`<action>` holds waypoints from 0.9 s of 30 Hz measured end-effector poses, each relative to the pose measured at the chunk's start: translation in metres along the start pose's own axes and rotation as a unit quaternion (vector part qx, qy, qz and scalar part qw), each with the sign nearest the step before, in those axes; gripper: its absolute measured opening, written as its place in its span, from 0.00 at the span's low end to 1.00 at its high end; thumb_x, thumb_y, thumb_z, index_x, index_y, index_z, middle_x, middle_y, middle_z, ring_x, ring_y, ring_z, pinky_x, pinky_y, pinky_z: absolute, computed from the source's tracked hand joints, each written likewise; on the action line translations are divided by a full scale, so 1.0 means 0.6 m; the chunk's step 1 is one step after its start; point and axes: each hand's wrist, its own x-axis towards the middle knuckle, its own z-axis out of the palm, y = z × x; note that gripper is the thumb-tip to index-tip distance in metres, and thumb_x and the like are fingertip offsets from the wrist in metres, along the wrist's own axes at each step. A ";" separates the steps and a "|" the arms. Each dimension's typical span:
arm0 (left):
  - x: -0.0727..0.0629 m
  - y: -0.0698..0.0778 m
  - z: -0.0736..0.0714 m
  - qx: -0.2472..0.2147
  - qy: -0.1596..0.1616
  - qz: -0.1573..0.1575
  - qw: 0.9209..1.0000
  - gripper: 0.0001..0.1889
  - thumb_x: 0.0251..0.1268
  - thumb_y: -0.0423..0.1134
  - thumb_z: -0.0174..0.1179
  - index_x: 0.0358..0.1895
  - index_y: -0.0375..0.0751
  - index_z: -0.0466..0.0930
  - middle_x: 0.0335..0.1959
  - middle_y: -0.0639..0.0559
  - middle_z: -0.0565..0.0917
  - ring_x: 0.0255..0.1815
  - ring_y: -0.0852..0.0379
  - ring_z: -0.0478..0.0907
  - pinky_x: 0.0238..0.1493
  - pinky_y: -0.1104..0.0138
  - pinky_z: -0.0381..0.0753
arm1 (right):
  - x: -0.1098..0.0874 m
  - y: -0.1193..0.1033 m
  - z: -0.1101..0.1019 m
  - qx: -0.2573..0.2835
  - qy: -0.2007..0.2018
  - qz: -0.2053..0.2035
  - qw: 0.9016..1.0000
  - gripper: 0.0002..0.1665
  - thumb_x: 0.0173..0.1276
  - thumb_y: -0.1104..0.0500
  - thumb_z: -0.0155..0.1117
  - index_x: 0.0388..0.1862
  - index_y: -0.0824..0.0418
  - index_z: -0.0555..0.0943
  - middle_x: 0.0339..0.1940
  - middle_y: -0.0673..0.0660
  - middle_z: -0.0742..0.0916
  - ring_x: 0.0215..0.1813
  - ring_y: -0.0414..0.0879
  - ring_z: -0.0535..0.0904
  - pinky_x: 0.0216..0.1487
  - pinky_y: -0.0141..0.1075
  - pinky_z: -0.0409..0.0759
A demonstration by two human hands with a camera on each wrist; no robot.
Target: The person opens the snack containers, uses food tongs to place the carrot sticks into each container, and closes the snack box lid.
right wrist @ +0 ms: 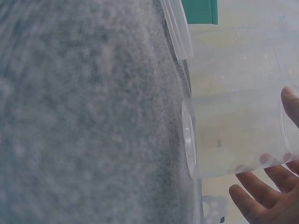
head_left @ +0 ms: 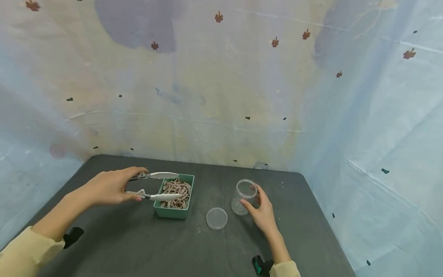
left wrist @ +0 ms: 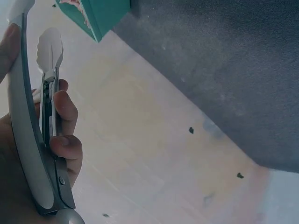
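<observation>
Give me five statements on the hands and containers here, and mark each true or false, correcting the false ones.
1. The left hand holds white-tipped tongs. True.
2. The tongs are squeezed shut. False: their two tips are spread apart, by the green tub.
3. The right hand grips a clear jar. True.
4. The clear jar is capped. False: its mouth is open, and a round translucent lid lies on the dark table between the green tub and the clear jar.
5. The greyish-brown strips are in the green tub. True.
</observation>
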 end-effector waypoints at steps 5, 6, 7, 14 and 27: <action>0.013 0.010 0.002 0.006 -0.018 0.021 1.000 0.47 0.57 0.69 0.70 0.76 0.49 0.68 0.66 0.44 0.81 0.20 0.70 0.72 0.19 0.66 0.67 | -0.002 0.001 0.000 0.003 -0.002 -0.006 1.000 0.50 0.66 0.48 0.78 0.80 0.59 0.64 0.74 0.61 0.77 0.69 0.64 0.77 0.69 0.55 0.75; 0.017 0.011 0.003 0.010 -0.020 0.024 0.999 0.47 0.57 0.69 0.70 0.76 0.49 0.69 0.67 0.45 0.81 0.23 0.69 0.75 0.21 0.65 0.69 | -0.002 0.002 0.000 0.002 0.000 -0.011 1.000 0.50 0.66 0.49 0.78 0.80 0.60 0.64 0.73 0.61 0.77 0.68 0.64 0.78 0.69 0.56 0.75; 0.020 0.013 0.003 0.016 -0.024 0.029 0.999 0.46 0.57 0.69 0.71 0.75 0.49 0.69 0.68 0.45 0.80 0.27 0.68 0.78 0.23 0.64 0.72 | -0.002 0.002 0.000 0.002 0.001 -0.013 1.000 0.50 0.66 0.49 0.78 0.80 0.60 0.64 0.73 0.61 0.77 0.68 0.64 0.78 0.69 0.56 0.75; 0.050 0.021 0.008 0.050 -0.053 0.056 0.996 0.46 0.57 0.68 0.72 0.74 0.47 0.71 0.69 0.45 0.79 0.43 0.56 0.85 0.32 0.60 0.79 | -0.003 0.006 0.001 -0.004 0.007 -0.015 1.000 0.49 0.65 0.50 0.79 0.80 0.59 0.66 0.72 0.60 0.78 0.67 0.62 0.79 0.68 0.55 0.76; 0.085 0.028 0.011 0.067 -0.073 0.082 0.992 0.40 0.59 0.55 0.77 0.72 0.46 0.73 0.67 0.45 0.80 0.35 0.61 0.80 0.27 0.64 0.74 | 0.003 0.006 0.001 -0.005 0.010 -0.022 1.000 0.49 0.65 0.50 0.79 0.79 0.59 0.66 0.72 0.61 0.79 0.66 0.63 0.80 0.67 0.56 0.77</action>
